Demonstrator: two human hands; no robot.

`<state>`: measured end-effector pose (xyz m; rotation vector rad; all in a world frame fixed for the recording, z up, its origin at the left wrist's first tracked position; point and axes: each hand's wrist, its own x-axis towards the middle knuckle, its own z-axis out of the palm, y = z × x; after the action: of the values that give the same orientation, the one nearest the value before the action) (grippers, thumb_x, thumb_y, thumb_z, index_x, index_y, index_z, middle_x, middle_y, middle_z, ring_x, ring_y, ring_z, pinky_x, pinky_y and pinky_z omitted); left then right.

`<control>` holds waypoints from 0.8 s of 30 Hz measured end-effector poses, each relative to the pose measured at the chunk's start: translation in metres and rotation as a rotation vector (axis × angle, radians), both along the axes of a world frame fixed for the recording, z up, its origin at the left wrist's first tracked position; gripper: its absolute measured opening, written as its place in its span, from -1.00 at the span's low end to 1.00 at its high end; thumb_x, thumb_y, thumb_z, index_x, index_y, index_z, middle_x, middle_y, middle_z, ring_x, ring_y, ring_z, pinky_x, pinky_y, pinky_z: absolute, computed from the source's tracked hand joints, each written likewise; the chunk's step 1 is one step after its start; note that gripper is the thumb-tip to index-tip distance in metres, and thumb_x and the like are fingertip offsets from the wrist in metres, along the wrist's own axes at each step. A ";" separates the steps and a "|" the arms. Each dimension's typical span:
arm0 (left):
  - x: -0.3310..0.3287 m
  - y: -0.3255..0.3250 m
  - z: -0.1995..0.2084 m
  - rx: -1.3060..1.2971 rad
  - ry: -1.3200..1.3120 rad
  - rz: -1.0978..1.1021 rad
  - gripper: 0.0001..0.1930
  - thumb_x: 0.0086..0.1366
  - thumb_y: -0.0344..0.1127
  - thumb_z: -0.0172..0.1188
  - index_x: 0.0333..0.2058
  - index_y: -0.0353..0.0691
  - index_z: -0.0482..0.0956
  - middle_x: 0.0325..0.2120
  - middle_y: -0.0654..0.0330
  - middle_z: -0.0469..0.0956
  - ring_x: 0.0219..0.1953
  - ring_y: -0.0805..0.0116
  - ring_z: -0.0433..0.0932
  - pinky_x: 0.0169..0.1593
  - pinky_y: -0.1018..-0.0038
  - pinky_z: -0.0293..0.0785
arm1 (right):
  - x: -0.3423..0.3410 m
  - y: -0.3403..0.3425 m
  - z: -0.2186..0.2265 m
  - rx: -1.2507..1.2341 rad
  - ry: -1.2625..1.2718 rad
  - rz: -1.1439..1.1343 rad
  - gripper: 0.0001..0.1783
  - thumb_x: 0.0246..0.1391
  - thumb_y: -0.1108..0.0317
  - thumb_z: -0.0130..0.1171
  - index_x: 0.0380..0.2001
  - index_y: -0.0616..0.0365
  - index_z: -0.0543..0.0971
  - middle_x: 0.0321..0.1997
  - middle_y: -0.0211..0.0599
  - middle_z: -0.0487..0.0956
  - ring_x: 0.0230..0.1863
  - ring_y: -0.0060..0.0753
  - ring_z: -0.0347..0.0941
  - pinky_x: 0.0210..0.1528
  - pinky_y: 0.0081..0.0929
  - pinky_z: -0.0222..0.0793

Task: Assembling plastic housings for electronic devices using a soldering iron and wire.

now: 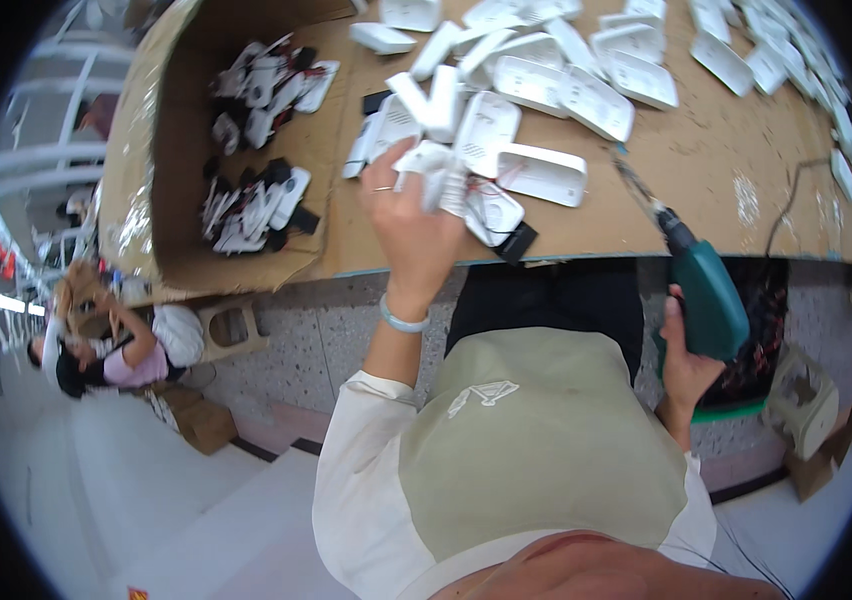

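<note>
Our right hand (688, 362) is wrapped round the green driver (710, 300), just by the brown table (686, 170). It looks hard and a bit heavy, so its fat body is best to hold. Our left hand (412, 220) bends over white shells (487, 132) that seem light; we can't tell if it grips one.

Left hand (414, 222) extended forward, fingers (382, 178) bent; right hand (686, 368) lower, gripping.

A brown cardboard-topped table (686, 150) bore scattered white plastic shells (596, 103), some overlapping; an open carton (131, 190) stood left, a dark cable (795, 182) lay right.
</note>
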<state>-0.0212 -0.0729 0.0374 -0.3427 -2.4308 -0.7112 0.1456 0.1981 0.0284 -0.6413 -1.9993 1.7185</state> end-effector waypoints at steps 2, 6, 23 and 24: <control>-0.015 -0.041 -0.005 -0.077 0.070 0.259 -0.67 0.26 -0.27 0.38 -0.09 -0.32 0.59 -0.04 -0.08 0.55 -0.02 -0.03 0.51 0.10 0.18 0.40 | 0.000 0.002 -0.005 0.073 0.016 -0.054 -0.76 0.18 0.56 0.31 -0.07 0.32 0.64 -0.18 -0.33 0.70 -0.47 -0.73 0.40 -0.42 -0.70 0.31; -0.035 -0.119 -0.012 -0.125 -0.110 0.444 -0.49 0.28 -0.20 0.39 0.08 -0.41 0.50 -0.04 -0.19 0.56 0.01 -0.13 0.53 0.13 0.14 0.41 | -0.012 0.007 0.001 0.071 0.036 0.032 -0.80 0.20 0.58 0.27 -0.10 0.33 0.63 -0.20 -0.33 0.68 -0.50 -0.73 0.37 -0.44 -0.70 0.27; -0.067 -0.115 0.008 1.003 -0.534 0.086 -0.63 0.55 -0.38 -0.27 0.21 -0.36 0.30 -0.06 -0.05 0.57 -0.32 0.29 0.63 -0.29 0.53 0.57 | -0.014 0.013 -0.005 0.042 0.039 -0.018 -0.75 0.14 0.56 0.37 -0.09 0.32 0.65 -0.14 -0.29 0.71 -0.12 -0.53 0.63 0.00 -0.54 0.52; -0.071 -0.108 0.012 1.092 -0.520 0.012 -0.64 0.55 -0.39 -0.26 0.22 -0.36 0.31 -0.04 -0.05 0.56 -0.29 0.30 0.62 -0.26 0.54 0.57 | -0.014 0.014 -0.005 0.045 0.038 -0.025 -0.75 0.14 0.56 0.37 -0.09 0.32 0.65 -0.14 -0.29 0.71 -0.12 -0.53 0.63 0.00 -0.54 0.52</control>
<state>-0.0924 -0.1807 0.0496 0.3364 -2.0416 -2.1398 0.1314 0.2125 0.0231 -0.6112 -1.9895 1.6549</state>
